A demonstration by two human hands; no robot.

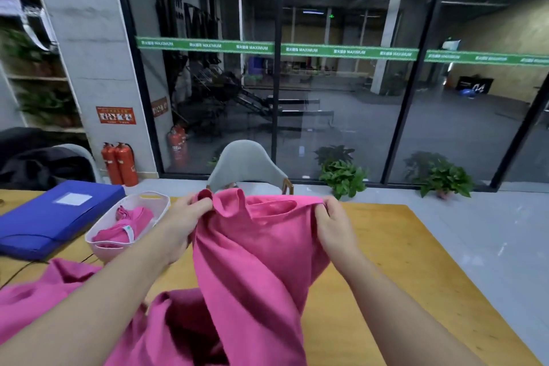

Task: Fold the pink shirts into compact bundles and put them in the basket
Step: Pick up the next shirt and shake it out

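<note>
A pink shirt [255, 261] hangs lifted above the wooden table [395, 252], held by its top edge. My left hand [184, 223] grips the shirt's left shoulder and my right hand [335, 223] grips its right shoulder, with the neckline between them. A white basket [98, 239] stands to the left of my left hand and holds a folded pink bundle [124, 226]. More pink cloth [44, 300] lies crumpled on the table at the lower left, partly under my left forearm.
A blue folder [50, 217] lies left of the basket. A grey chair [246, 166] stands behind the table's far edge. Fire extinguishers [120, 163] and potted plants [343, 177] line the glass wall beyond. A dark cable [17, 272] runs near the folder.
</note>
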